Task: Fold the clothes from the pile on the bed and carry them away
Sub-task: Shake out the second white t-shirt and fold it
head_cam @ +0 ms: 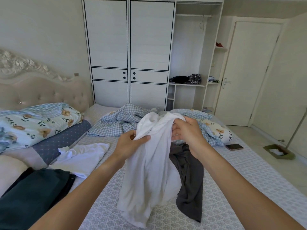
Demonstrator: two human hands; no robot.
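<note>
Your left hand (132,143) and right hand (187,133) are gripping the white garment (149,171) above the bed (232,171), sorting its edges; spreading it flat likely comes next.

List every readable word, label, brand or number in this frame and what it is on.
None can be read.
White garment held by both hands: no visible print.
Phone on the bed: no readable text.
Items on the wardrobe shelf: too small and blurred.

Two hands (132,143) (187,131), two white garments (149,171) (84,156), one grey garment (189,180), one phone (234,147).
</note>
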